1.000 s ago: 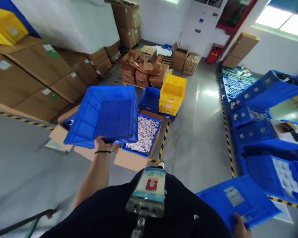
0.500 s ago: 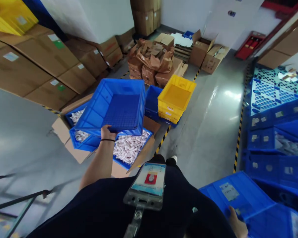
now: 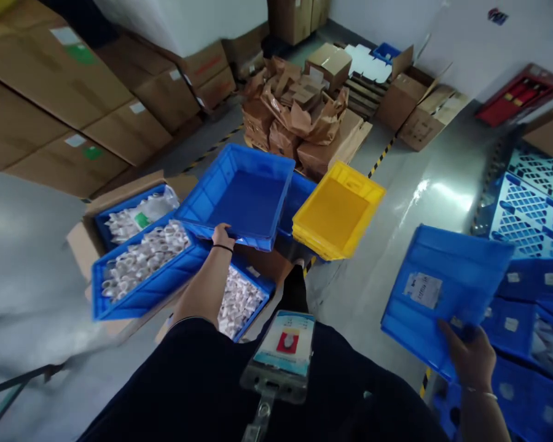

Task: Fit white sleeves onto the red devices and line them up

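My left hand (image 3: 222, 236) grips the near rim of an empty blue plastic bin (image 3: 242, 196), held out over the bins on the floor. My right hand (image 3: 469, 352) holds a second blue bin (image 3: 442, 294) by its lower edge at my right side; that bin is tilted so its labelled side wall faces me. Below the left bin lie blue bins filled with small white packets (image 3: 141, 265), set in open cardboard boxes. A badge holder (image 3: 283, 353) hangs from my chest.
A stack of yellow bins (image 3: 338, 215) stands on the floor beside another blue bin. Brown paper bags on cartons (image 3: 299, 116) lie beyond. Large cardboard boxes (image 3: 50, 110) line the left. Blue bins and a blue pallet (image 3: 534, 196) fill the right. Yellow-black tape marks the grey floor.
The left bin has dropped lower and moved forward toward the floor bins. My right hand has lifted the second blue bin up and forward. The view has tilted down.
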`<state>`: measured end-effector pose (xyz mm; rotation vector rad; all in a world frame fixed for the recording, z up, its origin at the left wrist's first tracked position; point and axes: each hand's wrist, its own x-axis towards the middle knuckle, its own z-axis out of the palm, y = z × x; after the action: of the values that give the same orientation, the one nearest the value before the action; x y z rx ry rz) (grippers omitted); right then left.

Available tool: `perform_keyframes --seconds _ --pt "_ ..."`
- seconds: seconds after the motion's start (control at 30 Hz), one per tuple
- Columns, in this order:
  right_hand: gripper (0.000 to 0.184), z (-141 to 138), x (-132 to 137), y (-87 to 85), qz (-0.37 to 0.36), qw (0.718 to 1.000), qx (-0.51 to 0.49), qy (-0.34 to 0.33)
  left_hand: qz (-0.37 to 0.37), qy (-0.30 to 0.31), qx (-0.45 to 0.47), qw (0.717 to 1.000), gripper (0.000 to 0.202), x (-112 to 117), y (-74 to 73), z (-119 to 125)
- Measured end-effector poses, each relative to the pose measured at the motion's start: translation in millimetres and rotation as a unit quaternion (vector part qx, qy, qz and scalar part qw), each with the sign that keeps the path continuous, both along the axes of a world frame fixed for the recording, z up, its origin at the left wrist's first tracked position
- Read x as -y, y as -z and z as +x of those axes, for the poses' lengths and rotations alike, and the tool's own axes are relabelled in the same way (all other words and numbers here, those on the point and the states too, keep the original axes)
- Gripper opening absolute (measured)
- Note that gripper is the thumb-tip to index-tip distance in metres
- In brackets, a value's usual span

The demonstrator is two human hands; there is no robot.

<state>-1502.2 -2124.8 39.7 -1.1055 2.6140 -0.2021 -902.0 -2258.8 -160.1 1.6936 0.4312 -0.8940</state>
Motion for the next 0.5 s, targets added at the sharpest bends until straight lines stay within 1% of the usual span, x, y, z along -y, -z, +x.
perform_keyframes --seconds 0.07,0.1,0.17,0.23,0.3,0.37,0.43,0.5 --pt "0.050 23 55 0.6 0.015 0.998 -0.020 -0.049 0.040 -0.005 -0.033 0.999 0.034 46 27.7 0" --pt "0.051 34 80 4.6 0.021 0.996 -0.031 -0.077 0.056 -0.004 -0.048 0.997 0.034 67 41.6 0" --pt "0.056 56 122 20.8 0.028 0.989 -0.053 -0.137 0.082 0.002 -0.075 0.994 0.034 103 69.3 -4" --pt "0.058 74 152 47.0 0.024 0.976 -0.064 -0.206 0.099 0.009 -0.096 0.990 0.033 129 96.4 -8" --pt "0.058 91 166 79.1 0.016 0.962 -0.062 -0.267 0.114 0.015 -0.111 0.987 0.032 144 122.2 -14" --pt "0.057 106 168 111.4 0.015 0.950 -0.060 -0.305 0.128 0.020 -0.124 0.984 0.033 149 146.0 -20" --pt "0.056 118 163 138.2 0.015 0.943 -0.062 -0.327 0.144 0.026 -0.137 0.980 0.035 146 166.2 -24" --pt "0.053 129 155 156.4 0.010 0.935 -0.065 -0.349 0.162 0.035 -0.149 0.975 0.037 140 182.4 -27"
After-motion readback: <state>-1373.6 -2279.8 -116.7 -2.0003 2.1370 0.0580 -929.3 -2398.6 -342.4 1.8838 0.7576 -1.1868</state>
